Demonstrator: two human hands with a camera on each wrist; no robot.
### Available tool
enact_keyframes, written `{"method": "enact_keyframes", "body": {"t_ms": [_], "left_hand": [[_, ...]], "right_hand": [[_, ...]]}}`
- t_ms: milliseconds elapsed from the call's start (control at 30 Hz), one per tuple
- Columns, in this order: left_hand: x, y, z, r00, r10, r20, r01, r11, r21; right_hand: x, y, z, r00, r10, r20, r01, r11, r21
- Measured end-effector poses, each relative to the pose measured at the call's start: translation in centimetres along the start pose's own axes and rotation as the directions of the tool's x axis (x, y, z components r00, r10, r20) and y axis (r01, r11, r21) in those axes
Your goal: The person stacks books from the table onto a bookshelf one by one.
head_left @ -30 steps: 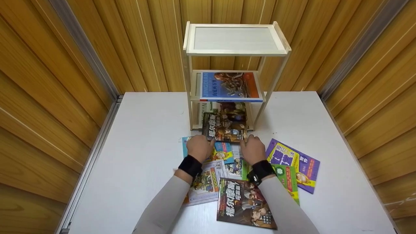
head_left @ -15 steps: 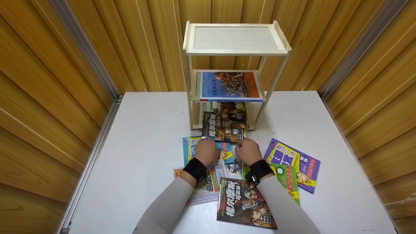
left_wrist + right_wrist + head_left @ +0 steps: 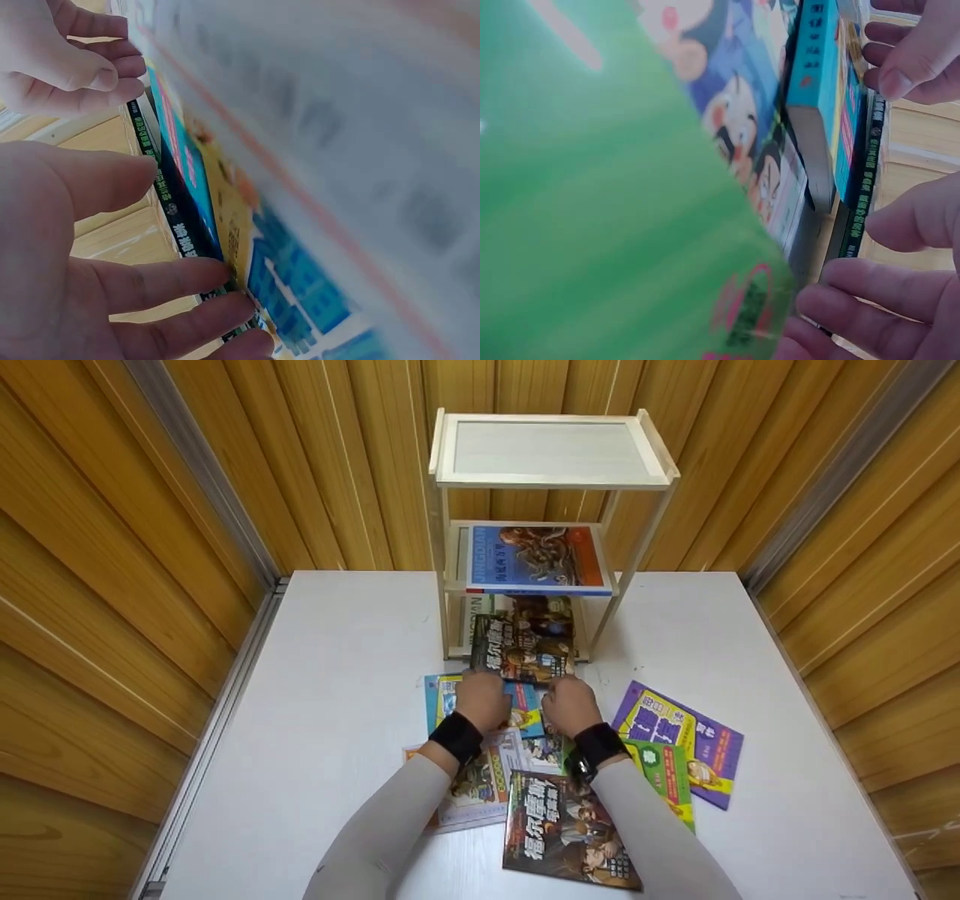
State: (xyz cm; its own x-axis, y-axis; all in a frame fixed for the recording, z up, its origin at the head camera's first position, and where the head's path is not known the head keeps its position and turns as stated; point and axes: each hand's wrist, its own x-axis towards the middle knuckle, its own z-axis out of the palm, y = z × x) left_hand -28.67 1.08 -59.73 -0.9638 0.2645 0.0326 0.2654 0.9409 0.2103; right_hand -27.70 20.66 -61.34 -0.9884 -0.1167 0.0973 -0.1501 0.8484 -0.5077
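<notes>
A dark comic-style book [image 3: 525,651] lies partly on the bottom shelf of the rack, its spine edge jutting out toward me. At the left part of that edge is my left hand [image 3: 482,699], and my right hand [image 3: 571,706] is at the right part. In the left wrist view, the left thumb [image 3: 135,176] is up against the dark spine [image 3: 166,187], fingers loosely extended. The right thumb [image 3: 911,217] likewise meets the spine in the right wrist view, its fingers fairly straight. A blue book [image 3: 527,709] lies just below both hands.
The light wooden rack [image 3: 555,482] has a blue-red book [image 3: 536,559] on its middle shelf. Several books overlap in front: a purple one [image 3: 720,754], a green one [image 3: 671,780], a pale one [image 3: 472,802] and another dark one [image 3: 562,829]. Wood-patterned walls surround the white table [image 3: 337,660].
Both hands draw back slightly from the dark book's edge, then come forward against it again. The book has slid a little farther into the bottom shelf. The head view has shifted slightly.
</notes>
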Motion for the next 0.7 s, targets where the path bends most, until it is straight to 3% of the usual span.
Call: {"method": "enact_keyframes", "body": {"t_ms": [200,333,700], "left_hand": [[1.9,-0.3,-0.2,1.000,0.005,0.004,-0.005,1.000,0.001],[3.1,-0.5,-0.1,1.000,0.021,-0.010,-0.021,1.000,-0.007],[5.7,-0.9,0.0,0.999,0.023,0.030,-0.024,1.000,0.004]], "right_hand": [[1.4,0.4,-0.3,0.999,-0.014,-0.040,0.015,1.000,0.007],[2.5,0.6,-0.5,1.000,0.001,-0.023,-0.001,1.000,-0.001],[4.6,1.5,0.0,1.000,-0.001,-0.022,0.001,1.000,0.004]]}}
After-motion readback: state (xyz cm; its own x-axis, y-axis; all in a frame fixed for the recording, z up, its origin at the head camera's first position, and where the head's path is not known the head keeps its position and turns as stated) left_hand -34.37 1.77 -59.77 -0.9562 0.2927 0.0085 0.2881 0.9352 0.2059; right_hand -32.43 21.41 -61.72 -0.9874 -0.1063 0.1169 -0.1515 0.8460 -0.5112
